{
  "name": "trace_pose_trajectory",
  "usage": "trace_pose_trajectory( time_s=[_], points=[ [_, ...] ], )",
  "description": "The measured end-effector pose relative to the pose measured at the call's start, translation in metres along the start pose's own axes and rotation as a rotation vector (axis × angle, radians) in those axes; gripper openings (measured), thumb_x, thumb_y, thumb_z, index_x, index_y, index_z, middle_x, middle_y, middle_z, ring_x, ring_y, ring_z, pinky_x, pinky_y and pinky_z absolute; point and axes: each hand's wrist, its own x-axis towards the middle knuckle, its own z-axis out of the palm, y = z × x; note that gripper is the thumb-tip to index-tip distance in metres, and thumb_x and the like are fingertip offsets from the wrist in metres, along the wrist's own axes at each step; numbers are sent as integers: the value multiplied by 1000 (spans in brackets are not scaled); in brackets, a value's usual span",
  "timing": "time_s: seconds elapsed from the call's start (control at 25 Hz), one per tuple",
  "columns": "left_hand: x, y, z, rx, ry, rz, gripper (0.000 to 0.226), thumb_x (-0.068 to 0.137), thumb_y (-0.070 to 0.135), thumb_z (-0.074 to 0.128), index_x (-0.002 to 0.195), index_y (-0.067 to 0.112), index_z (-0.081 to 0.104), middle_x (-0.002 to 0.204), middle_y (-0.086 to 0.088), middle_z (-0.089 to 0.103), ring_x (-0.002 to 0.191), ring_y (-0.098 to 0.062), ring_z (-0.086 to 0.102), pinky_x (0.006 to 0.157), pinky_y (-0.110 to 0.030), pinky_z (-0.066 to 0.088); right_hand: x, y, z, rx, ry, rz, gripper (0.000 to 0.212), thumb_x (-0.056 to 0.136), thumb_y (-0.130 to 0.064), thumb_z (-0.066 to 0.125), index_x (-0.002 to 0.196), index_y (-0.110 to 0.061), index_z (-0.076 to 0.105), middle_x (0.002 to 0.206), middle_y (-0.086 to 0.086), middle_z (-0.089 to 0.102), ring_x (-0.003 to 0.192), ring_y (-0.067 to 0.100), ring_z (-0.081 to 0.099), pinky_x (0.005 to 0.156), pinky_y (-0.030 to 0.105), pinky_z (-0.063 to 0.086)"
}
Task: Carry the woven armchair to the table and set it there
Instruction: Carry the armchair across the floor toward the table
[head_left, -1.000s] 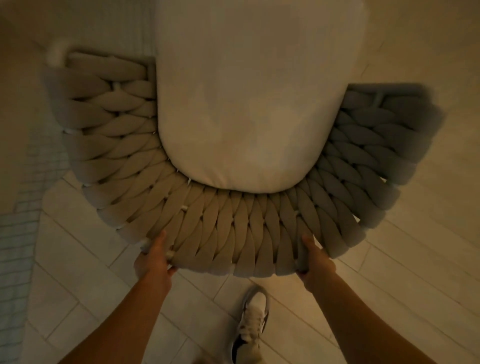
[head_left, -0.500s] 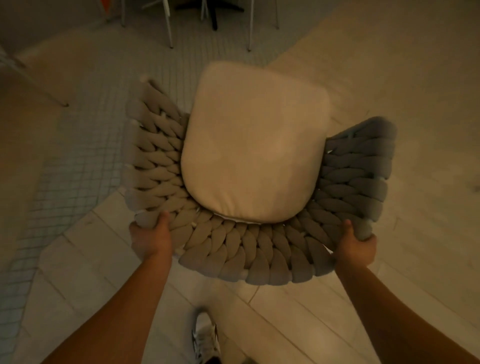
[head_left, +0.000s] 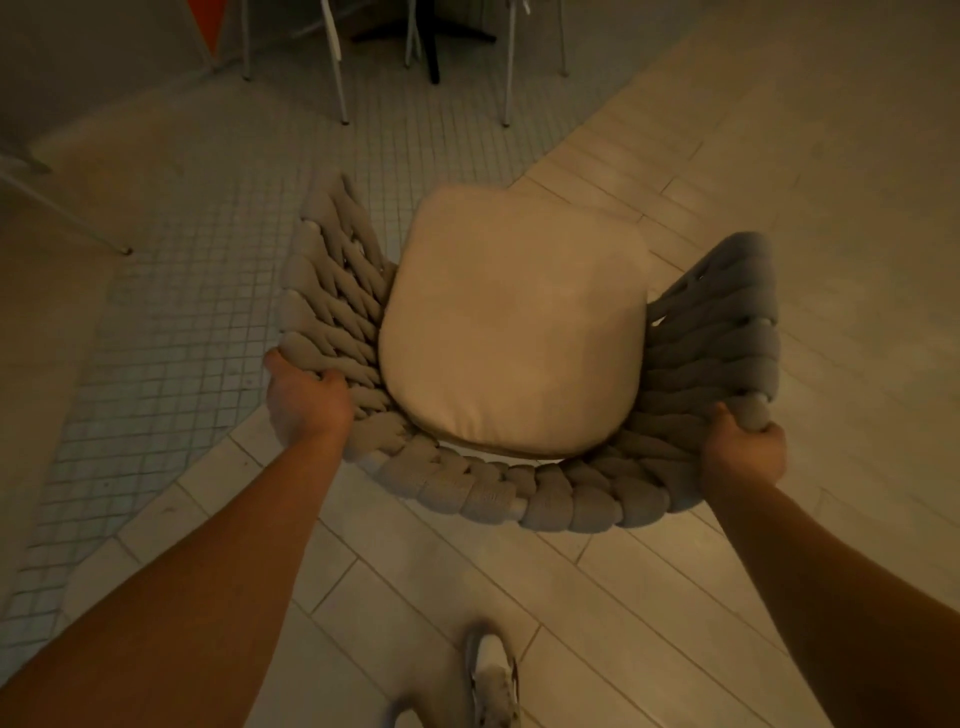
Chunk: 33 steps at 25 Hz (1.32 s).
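Note:
The woven armchair (head_left: 545, 493) has a thick grey braided back and arms around a pale seat cushion (head_left: 514, 332). I see it from above and behind, held out in front of me over the floor. My left hand (head_left: 306, 400) grips the left arm of the braid near its rear corner. My right hand (head_left: 743, 452) grips the right arm's outer edge. Its legs are hidden beneath the seat. The table's dark pedestal base (head_left: 431, 41) stands at the top of the view, ahead of the chair.
White chair legs (head_left: 337, 62) stand around the table base on a small-tile floor (head_left: 197, 291). Another thin white leg (head_left: 62, 213) slants at far left. Pale plank flooring (head_left: 779, 156) runs right and under me. My shoe (head_left: 493, 680) is at the bottom.
The chair has moved away from me and toward the table, so it looks smaller. Both hands have slid from the back's rear edge outward onto the two arms. The table base has come into view.

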Motion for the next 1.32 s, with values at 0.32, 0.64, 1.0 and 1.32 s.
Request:
trace_pose_trajectory(
  time_s=[0.32,0.64,1.0,1.32],
  points=[
    [44,38,38,65,13,-24,46,87,16,52,130,2,42,126,-26,58,111,-43,57,82,-43,45,43,-45,42,-99,-92,15,53,84,-41,60,121,-3,53,123,24,60,112,45,57,86,43,45],
    [47,47,41,103,-10,-51,50,86,24,58,127,1,41,123,-32,57,109,-50,56,80,-49,45,42,-57,46,-141,-71,54,49,85,-38,58,123,-9,49,122,24,59,110,45,57,88,47,45],
    [67,44,45,-2,-35,-91,52,80,28,62,127,11,48,123,-21,62,109,-41,59,87,-45,48,44,-54,50,-107,-71,-128,65,89,-27,57,148,-24,32,139,14,54,125,39,51,101,43,40],
    [52,36,38,-41,0,-122,50,81,25,63,126,8,50,124,-21,61,111,-41,58,87,-46,49,50,-54,46,-148,-128,-177,62,90,-26,55,147,-24,33,138,16,54,123,41,52,101,45,41]
  ],
)
